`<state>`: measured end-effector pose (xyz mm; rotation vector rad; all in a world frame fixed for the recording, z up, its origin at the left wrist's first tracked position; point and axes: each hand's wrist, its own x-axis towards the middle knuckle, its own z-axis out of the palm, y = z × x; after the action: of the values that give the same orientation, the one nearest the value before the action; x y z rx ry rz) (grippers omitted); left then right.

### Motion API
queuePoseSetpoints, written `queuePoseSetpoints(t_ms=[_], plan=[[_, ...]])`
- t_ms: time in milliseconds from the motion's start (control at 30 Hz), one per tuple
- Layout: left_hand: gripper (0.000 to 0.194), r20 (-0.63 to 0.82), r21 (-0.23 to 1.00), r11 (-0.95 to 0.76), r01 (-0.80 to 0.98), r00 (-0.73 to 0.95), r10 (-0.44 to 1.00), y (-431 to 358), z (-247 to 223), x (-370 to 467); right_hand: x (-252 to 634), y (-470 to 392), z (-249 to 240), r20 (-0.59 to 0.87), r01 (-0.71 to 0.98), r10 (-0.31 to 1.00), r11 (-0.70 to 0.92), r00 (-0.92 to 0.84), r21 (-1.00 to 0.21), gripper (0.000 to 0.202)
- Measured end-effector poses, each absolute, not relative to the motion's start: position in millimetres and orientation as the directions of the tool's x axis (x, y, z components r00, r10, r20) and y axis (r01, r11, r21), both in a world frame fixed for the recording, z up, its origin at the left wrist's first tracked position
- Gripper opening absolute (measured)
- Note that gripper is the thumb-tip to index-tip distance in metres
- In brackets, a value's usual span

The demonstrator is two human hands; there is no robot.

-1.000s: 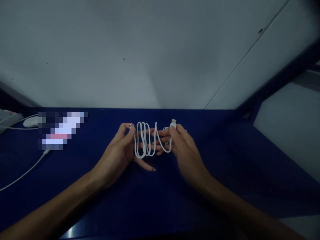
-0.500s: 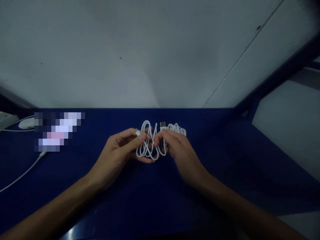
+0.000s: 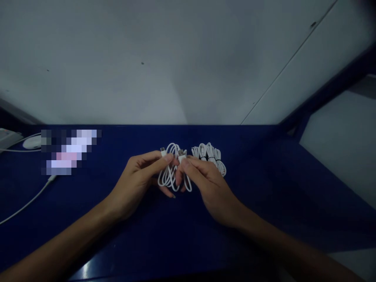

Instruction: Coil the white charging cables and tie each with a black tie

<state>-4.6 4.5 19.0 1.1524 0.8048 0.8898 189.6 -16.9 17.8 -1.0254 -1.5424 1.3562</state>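
A white USB cable [image 3: 168, 177], looped into several loose coils, is held between my two hands above the blue table. My left hand [image 3: 141, 172] is closed on the coils, its thumb pinching them near the small connector that points up. Between thumb and fingers, my right hand [image 3: 205, 176] grips the end with the larger metal USB plug, which stands upright close to the coils. Just behind my right hand lie several bundled white cables [image 3: 210, 150] with dark ties, partly covered by that hand.
On the left of the blue table [image 3: 132, 250], a blurred-out bright device [image 3: 70, 150] has a white cord [image 3: 32, 205] plugged in. Near it are a white rounded object [image 3: 31, 141] and a pale box at the edge. A grey wall [image 3: 117, 78] rises behind.
My right hand has moved left with the USB plug, bringing it nearer my left hand and the coils. More of the bundled cables behind it now shows.
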Motion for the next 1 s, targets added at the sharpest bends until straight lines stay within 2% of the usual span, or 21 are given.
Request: queuePoseSetpoints(t_ms=[200,400,533,700,1000], plan=[[0.026,-0.063,0.962,0.183,-0.202,0.488,0.871,3.9,21.5,-2.2,189.7,-18.1,18.0,0.074,0.073,0.954,0.099,-0.291,-0.992,0.049],[0.027,-0.080,0.936,0.249,-0.249,0.538,0.839,6.5,18.4,-4.6,191.5,-14.7,23.6,0.109,-0.012,0.944,0.111,-0.313,-0.994,0.049],[0.034,-0.098,0.901,0.311,-0.302,0.557,0.825,8.0,20.2,-6.5,192.4,-11.3,22.7,0.060,-0.125,0.941,0.019,-0.333,-0.992,0.047],[0.048,-0.045,0.855,0.335,-0.396,0.587,0.808,9.4,23.9,-7.5,193.4,-8.4,21.6,0.008,-0.247,0.939,-0.082,-0.345,-0.965,0.055],[0.038,-0.038,0.892,0.268,-0.365,0.530,0.847,4.5,19.3,-4.5,192.6,-8.8,18.1,-0.104,-0.316,0.909,-0.246,-0.404,-0.916,0.050]])
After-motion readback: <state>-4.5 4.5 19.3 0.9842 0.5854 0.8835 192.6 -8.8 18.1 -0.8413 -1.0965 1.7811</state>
